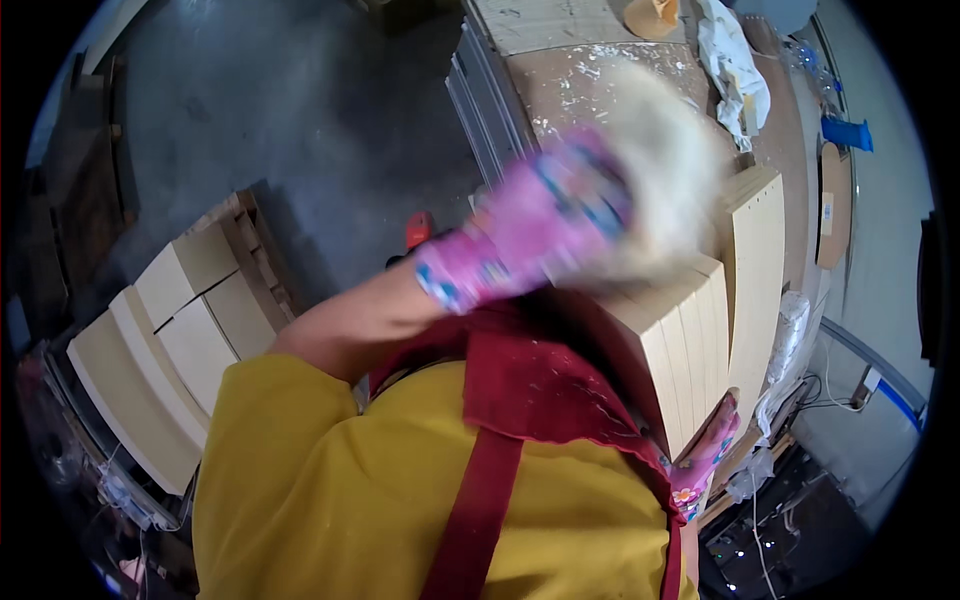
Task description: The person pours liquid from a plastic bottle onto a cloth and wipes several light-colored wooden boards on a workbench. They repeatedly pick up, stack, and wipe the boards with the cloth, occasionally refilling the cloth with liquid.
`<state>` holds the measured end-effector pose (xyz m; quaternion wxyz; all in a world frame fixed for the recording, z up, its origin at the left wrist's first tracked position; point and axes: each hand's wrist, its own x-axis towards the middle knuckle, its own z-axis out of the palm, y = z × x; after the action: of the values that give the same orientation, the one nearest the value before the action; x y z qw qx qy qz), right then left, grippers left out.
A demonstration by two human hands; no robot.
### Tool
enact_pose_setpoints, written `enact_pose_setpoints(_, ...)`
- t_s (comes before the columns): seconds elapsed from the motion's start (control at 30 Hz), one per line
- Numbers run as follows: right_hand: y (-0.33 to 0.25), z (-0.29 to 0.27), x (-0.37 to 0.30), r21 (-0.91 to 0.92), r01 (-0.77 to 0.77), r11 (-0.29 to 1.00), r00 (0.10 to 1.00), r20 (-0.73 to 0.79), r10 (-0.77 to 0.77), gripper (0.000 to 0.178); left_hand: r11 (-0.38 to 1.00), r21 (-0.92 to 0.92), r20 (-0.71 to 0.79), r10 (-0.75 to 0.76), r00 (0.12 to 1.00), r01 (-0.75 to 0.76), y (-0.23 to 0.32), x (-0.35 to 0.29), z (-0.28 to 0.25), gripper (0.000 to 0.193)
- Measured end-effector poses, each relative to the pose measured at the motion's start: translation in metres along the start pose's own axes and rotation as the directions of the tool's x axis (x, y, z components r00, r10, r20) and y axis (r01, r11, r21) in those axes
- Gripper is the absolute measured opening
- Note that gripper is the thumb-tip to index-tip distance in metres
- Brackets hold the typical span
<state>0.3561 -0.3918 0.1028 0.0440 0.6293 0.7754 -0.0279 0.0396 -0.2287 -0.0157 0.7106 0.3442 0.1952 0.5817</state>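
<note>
While the stack of pale wooden panels point(690, 330) stands on edge at about four o'clock, the left hand point(540, 225), gloved in pink, closes its grip on a blurred fluffy brush point(665, 150) over their top, the right hand point(705, 450) clasps their lower edge, and a paint-spattered surface point(570, 80) lies beyond at one o'clock.

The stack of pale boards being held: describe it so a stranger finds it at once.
Start at the paint-spattered workbench. Against its near edge stands the stack of pale boards, on edge, steadied by two pink-gloved hands. Unlike the flat boards lying left on the floor, these stand upright.
</note>
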Motion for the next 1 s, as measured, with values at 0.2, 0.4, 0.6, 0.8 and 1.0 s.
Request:
enact_pose_setpoints(0.2, -0.01, -0.007, 0.001, -0.101, -0.062, 0.993, 0.996, 0.054, 0.068, 0.103, 0.849, 0.435, 0.142, 0.263, 0.954, -0.299, -0.088, -0.028, -0.04, 0.029)
enact_pose_setpoints(0.4, 0.009, 0.006, -0.01, -0.136, -0.007, 0.991, 1.0, 0.022, 0.01, 0.117, 0.592, 0.592, 0.341, 0.431, 0.836, -0.547, -0.093, -0.001, -0.011, 0.021)
enact_pose_setpoints(0.6, -0.003, 0.007, -0.012, -0.17, -0.154, 0.973, 0.987, 0.019, 0.159, 0.099, 0.67, 0.739, -0.064, -0.04, 0.997, 0.074, -0.113, -0.059, -0.079, 0.029)
enact_pose_setpoints(0.8, 0.027, 0.024, -0.036, -0.226, -0.011, 0.974, 0.995, -0.095, -0.011, 0.075, 0.909, -0.133, -0.622, -0.387, 0.681, 0.395, -0.089, -0.067, -0.134, 0.029)
enact_pose_setpoints(1.0, 0.035, 0.027, -0.041, -0.104, -0.084, 0.991, 0.989, -0.127, 0.07, 0.07, 0.767, 0.591, 0.177, 0.179, 0.968, -0.25, -0.026, -0.008, -0.024, 0.029)
